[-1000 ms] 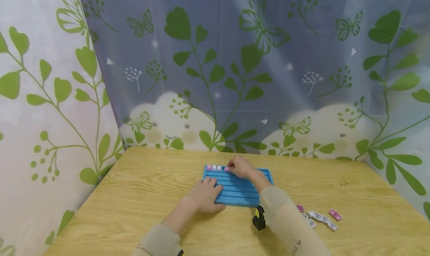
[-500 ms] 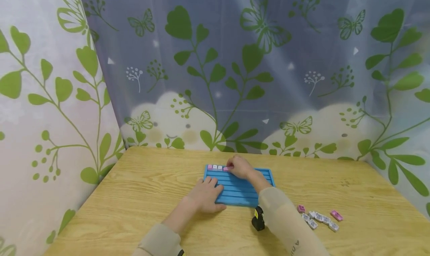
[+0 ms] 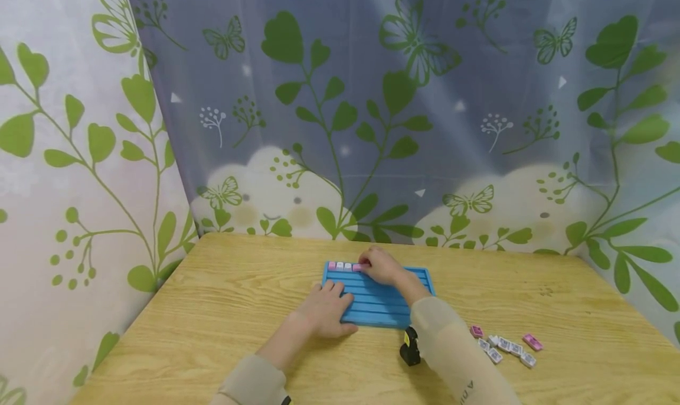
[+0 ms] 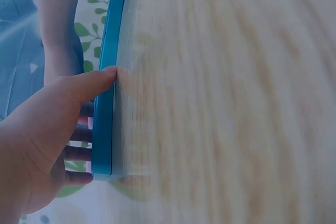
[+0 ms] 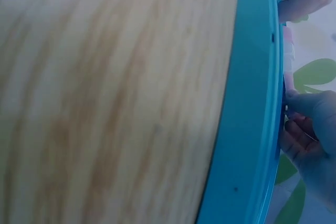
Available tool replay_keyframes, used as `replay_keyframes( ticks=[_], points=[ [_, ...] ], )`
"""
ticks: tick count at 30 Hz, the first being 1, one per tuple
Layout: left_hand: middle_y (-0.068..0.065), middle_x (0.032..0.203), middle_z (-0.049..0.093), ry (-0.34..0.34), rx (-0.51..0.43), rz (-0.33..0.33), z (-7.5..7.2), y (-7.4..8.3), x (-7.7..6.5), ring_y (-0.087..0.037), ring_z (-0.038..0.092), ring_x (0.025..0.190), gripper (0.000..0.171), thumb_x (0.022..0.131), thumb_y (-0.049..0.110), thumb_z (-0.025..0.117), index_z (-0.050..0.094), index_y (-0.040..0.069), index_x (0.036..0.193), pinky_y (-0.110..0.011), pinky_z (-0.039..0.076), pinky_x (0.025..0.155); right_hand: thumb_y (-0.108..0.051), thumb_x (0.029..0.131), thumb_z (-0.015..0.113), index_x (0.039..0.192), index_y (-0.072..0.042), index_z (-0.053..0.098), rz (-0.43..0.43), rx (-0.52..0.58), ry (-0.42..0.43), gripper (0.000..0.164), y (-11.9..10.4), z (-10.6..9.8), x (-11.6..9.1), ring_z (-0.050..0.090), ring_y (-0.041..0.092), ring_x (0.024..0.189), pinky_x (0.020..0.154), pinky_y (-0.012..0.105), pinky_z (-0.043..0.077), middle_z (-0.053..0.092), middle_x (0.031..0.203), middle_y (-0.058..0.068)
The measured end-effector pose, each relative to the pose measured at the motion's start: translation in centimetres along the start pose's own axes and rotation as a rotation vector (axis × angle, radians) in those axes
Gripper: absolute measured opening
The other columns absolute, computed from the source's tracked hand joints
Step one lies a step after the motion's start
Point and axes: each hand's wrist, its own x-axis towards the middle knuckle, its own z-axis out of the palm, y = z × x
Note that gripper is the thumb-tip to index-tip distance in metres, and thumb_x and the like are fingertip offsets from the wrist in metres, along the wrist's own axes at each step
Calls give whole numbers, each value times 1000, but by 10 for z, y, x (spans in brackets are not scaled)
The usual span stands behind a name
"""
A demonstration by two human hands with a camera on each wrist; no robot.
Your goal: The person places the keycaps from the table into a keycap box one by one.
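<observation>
A blue ridged tray (image 3: 379, 320) lies on the table. Along its far row sit a pink keycap (image 3: 332, 265), two white keycaps (image 3: 343, 267) and a wider pink keycap (image 3: 357, 268) beside them. My right hand (image 3: 381, 265) pinches that wider keycap, its fingertips partly hiding it. My left hand (image 3: 325, 310) rests over the tray's near left corner, fingers spread and fairly straight on the tray. In the left wrist view the left thumb (image 4: 100, 81) touches the tray's front wall.
Right of the tray, several white keycaps (image 3: 515, 348) lie loose and upturned on the wooden table (image 3: 239, 275). Two pink ones, a small keycap (image 3: 476, 331) and a longer keycap (image 3: 533, 342), lie near them. A black wrist device (image 3: 409, 347) sits by the right sleeve. Patterned cloth (image 3: 340, 127) hangs behind.
My right hand has slid the wider pink keycap slightly left, closing the gap to the white keycaps. The left hand stays in place.
</observation>
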Motion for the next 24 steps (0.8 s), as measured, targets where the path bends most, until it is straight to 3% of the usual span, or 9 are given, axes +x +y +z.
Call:
replay_keyframes(
  ticks=[12, 24],
  points=[
    [-10, 126, 46, -2, 2, -2, 1, 0, 0, -27, 40, 114, 61, 85, 60, 51, 53, 15, 126, -48, 35, 95, -7, 88, 61, 91, -3, 66, -9, -17, 26, 7, -1, 4, 0, 52, 21, 81, 77, 37, 45, 55, 84, 5],
    [-10, 124, 47, -8, 6, 1, -3, 0, -1, -27, 41, 113, 59, 86, 59, 51, 53, 15, 126, -47, 36, 94, -7, 89, 60, 91, -4, 63, 52, 17, -20, 4, -3, 3, 2, 49, 19, 80, 75, 36, 44, 53, 83, 4]
  ],
)
